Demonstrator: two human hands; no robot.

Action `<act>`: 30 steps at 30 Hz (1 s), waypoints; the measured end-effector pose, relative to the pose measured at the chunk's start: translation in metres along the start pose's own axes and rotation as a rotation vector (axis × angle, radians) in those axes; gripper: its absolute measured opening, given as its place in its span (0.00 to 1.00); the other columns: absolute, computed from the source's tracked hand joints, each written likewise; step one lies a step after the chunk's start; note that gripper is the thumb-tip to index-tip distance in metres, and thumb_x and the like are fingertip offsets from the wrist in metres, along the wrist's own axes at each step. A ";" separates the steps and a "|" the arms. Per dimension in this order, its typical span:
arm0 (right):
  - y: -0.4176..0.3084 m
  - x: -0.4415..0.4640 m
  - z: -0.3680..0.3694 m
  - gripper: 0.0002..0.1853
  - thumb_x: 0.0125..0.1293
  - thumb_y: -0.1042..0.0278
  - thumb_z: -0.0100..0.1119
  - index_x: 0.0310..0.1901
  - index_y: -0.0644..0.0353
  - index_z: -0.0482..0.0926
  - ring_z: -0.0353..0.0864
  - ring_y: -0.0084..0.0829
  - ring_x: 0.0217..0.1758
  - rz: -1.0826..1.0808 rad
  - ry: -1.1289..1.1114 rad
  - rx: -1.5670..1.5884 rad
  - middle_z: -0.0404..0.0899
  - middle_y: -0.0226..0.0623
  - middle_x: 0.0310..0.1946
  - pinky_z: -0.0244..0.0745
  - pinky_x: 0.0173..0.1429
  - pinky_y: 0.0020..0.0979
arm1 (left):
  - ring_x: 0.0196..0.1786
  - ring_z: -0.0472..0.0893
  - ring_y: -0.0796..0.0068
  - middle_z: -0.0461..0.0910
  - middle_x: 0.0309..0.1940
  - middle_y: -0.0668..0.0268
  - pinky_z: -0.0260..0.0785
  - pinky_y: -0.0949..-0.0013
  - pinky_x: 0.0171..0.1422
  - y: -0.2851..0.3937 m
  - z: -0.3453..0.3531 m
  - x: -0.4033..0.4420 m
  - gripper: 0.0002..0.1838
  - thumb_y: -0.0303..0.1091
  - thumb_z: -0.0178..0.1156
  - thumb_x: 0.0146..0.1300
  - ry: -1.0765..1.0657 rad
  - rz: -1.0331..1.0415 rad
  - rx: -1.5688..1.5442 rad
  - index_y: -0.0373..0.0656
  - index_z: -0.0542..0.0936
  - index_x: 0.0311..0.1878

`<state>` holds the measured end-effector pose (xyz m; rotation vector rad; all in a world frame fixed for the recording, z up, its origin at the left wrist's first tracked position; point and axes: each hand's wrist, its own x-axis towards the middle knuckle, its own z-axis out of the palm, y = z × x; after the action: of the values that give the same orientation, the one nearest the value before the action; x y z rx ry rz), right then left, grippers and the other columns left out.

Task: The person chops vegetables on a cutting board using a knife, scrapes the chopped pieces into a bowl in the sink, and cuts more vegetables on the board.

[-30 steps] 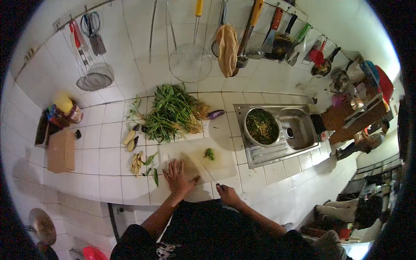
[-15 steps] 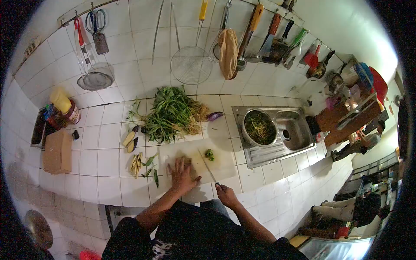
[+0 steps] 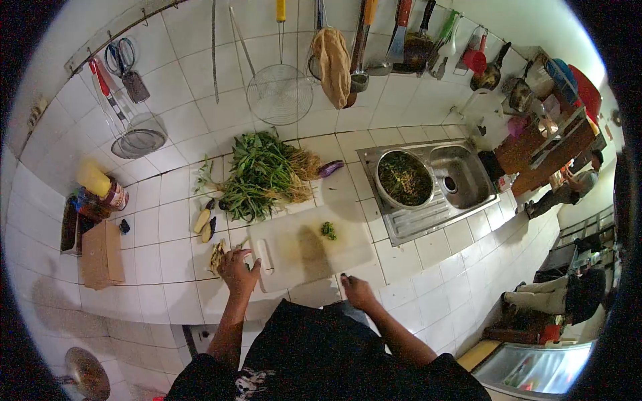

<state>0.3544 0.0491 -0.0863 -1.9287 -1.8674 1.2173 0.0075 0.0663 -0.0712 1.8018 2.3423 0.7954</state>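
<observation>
Head view: L hand (image 3: 239, 273) is just off the L edge of the cutting board (image 3: 354, 250), over the tiled counter (image 3: 177, 301) by some pale strips (image 3: 217, 257). Thumb stands apart from the fingers; can't tell if they've got hold of anything. R hand (image 3: 359, 292) is at the board's near edge, fingers closed round the dark handle of a knife (image 3: 344, 276); blade hard to make out. Small pile of chopped greens (image 3: 328, 231) sits on the board, R of ctr, w/ neither hand touching it. Behind the board: big leafy bunch (image 3: 257, 174), roots to the R, w/ a purple eggplant (image 3: 330, 168) just beside. Cut pieces w/ dark skin (image 3: 202, 220) lie L of the bunch. Pot (image 3: 379, 179) of chopped greenery stands on the steel sink's drainboard (image 3: 418, 226), R side. Wire skimmer (image 3: 279, 93) & other utensils hang on the wall. Cardboard box (image 3: 102, 254) far L; another person (image 3: 575, 187) in bkgd, far R.
</observation>
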 end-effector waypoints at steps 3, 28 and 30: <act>-0.016 -0.006 -0.030 0.28 0.75 0.47 0.42 0.38 0.70 0.77 0.79 0.62 0.41 0.078 -0.033 0.092 0.79 0.63 0.32 0.72 0.45 0.52 | 0.47 0.80 0.60 0.82 0.39 0.66 0.63 0.48 0.55 -0.006 -0.015 -0.007 0.21 0.43 0.75 0.45 -0.055 -0.058 0.069 0.51 0.82 0.43; -0.030 -0.026 -0.011 0.28 0.74 0.46 0.46 0.33 0.69 0.76 0.78 0.62 0.35 0.003 0.015 0.082 0.76 0.63 0.27 0.70 0.41 0.52 | 0.41 0.81 0.63 0.84 0.32 0.68 0.63 0.55 0.49 0.094 0.080 0.024 0.06 0.34 0.67 0.51 -0.339 0.385 -0.153 0.51 0.86 0.34; -0.031 -0.029 -0.014 0.28 0.74 0.46 0.46 0.33 0.69 0.76 0.77 0.64 0.36 0.019 0.030 0.055 0.77 0.63 0.28 0.70 0.41 0.53 | 0.41 0.81 0.62 0.84 0.31 0.67 0.64 0.54 0.49 0.093 0.088 0.025 0.06 0.35 0.68 0.50 -0.374 0.339 -0.102 0.51 0.86 0.34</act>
<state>0.3447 0.0342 -0.0449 -1.9297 -1.7857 1.2256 0.1138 0.1361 -0.0997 2.1151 1.7653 0.5348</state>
